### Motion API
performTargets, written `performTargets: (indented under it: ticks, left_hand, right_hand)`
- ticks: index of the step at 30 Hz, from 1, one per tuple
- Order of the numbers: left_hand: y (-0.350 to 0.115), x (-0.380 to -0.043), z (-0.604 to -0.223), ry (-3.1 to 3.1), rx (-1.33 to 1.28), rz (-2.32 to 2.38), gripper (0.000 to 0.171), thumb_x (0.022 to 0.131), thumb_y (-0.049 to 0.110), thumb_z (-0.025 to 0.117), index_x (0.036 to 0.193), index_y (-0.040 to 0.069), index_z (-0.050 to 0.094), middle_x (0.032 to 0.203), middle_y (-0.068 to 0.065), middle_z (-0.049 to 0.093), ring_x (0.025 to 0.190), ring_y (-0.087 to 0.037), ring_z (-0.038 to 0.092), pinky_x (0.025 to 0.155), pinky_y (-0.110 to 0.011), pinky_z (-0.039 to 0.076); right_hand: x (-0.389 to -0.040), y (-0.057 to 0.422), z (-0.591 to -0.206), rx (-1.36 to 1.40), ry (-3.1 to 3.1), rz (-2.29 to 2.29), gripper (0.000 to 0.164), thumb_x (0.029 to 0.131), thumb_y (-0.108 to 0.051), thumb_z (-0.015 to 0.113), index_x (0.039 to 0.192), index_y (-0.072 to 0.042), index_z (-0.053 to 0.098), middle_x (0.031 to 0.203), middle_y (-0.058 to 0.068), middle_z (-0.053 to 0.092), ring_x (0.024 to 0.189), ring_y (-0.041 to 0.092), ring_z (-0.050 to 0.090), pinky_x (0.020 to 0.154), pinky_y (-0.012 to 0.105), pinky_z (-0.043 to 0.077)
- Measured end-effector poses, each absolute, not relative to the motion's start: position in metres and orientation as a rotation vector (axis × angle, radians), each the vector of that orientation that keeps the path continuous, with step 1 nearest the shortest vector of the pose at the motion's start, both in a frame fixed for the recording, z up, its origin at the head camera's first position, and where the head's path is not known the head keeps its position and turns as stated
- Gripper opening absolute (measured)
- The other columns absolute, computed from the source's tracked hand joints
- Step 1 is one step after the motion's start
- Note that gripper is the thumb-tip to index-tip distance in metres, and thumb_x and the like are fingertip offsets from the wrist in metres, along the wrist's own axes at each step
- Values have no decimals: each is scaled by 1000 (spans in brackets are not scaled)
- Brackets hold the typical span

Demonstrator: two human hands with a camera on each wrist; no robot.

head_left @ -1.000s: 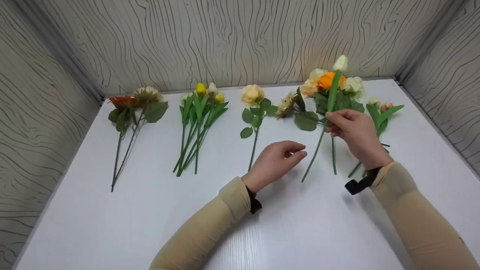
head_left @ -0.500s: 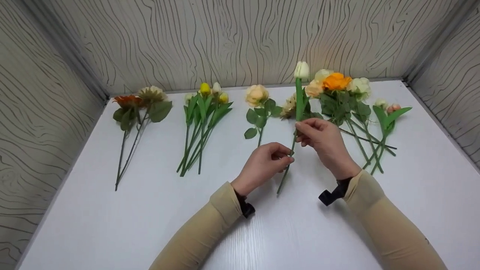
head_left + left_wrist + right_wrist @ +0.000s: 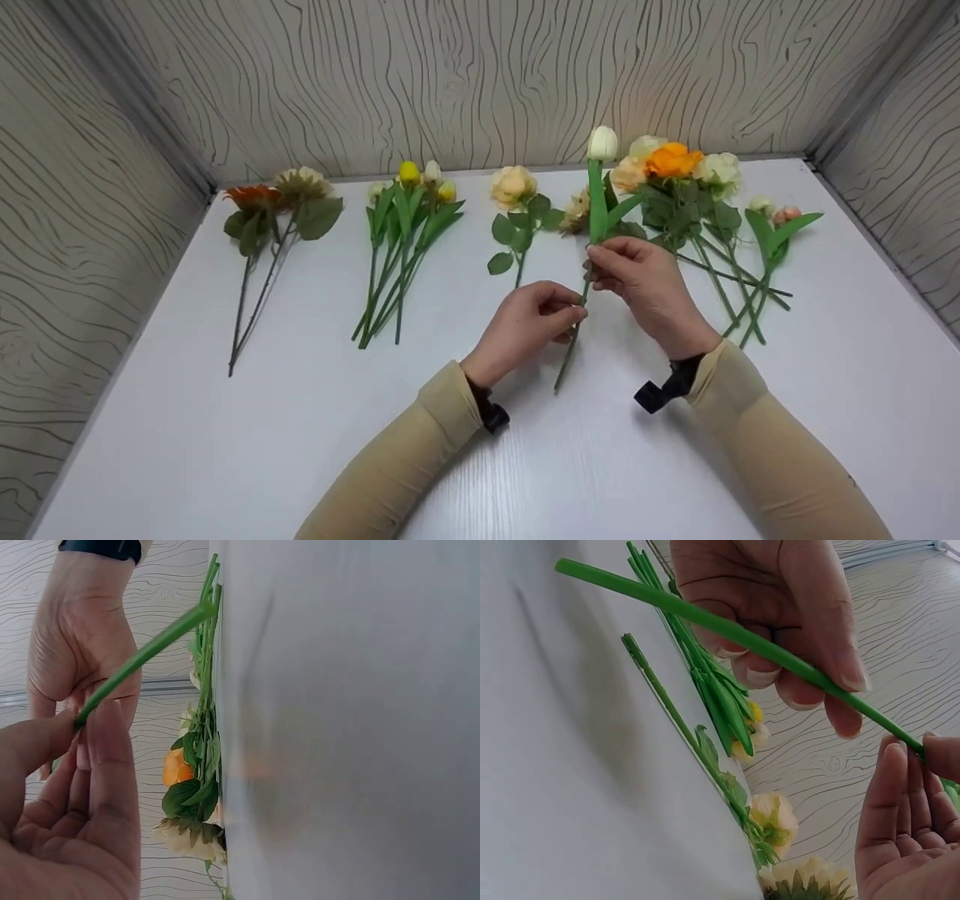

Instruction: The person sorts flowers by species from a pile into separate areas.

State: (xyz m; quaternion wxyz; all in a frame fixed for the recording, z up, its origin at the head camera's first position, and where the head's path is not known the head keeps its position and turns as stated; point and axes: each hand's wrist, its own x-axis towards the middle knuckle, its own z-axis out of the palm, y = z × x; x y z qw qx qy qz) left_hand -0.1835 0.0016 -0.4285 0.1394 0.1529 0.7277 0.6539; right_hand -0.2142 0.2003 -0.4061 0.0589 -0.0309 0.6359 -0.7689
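Far half of table [image 3: 225, 465] bears, left to right, flower pair [image 3: 296, 191], tulip bunch [image 3: 405, 225], single rose [image 3: 513, 187], rose bunch [image 3: 675, 161] and tulip pair [image 3: 772, 236]; held tulip [image 3: 598, 195] sits between single rose and rose bunch, nearer than both.

Cream wall panels [image 3: 352, 82] with dark wavy lines stand behind a smooth white worktop [image 3: 247, 457], where a rust-orange flower [image 3: 252, 197] and a cream flower [image 3: 302, 181] lie left of bunched yellow and white tulips [image 3: 405, 214].

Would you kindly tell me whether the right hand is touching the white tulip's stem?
Touching: the right wrist view shows the right hand pinching the stem, with no gap.
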Motion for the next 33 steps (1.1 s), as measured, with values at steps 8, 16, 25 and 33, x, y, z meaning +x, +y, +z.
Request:
performTargets:
  ticks: [8, 16, 25, 33]
  left_hand:
    - [-5, -185, -425, 2149, 439, 1870, 10, 97, 14, 72, 106, 9, 72, 93, -2, 71, 80, -17, 69, 73, -31, 61]
    - [-50, -202, -412, 2280, 361, 1828, 17, 100, 14, 69, 114, 4, 70, 100, -8, 70, 84, -21, 70, 79, -40, 61]
    - [-146, -227, -405, 2508, -5, 1704, 25, 101, 18, 67, 121, 2, 68, 108, -13, 67, 90, -24, 70, 85, -43, 60]
    - [-185, -234, -418, 2543, -151, 1592, 25, 103, 18, 64, 120, 0, 67, 107, -16, 64, 88, -25, 66, 83, -41, 59]
  right_hand:
    - [-213, 195, -405, -140, 1990, -2271, 38, 93, -24, 78, 111, 7, 67, 93, 11, 70, 81, 21, 67, 77, 32, 60]
    - [-218, 201, -409, -125, 1966, -2214, 36, 99, -30, 70, 115, 3, 69, 101, 12, 70, 90, 24, 68, 83, 33, 59]
    - [-218, 200, -410, -140, 1980, -2153, 40, 101, -32, 68, 118, 4, 67, 109, 16, 68, 95, 26, 67, 85, 34, 58]
    - [-217, 194, -416, -157, 2000, -2090, 41, 100, -34, 69, 116, 4, 67, 110, 17, 68, 96, 27, 66, 86, 34, 58]
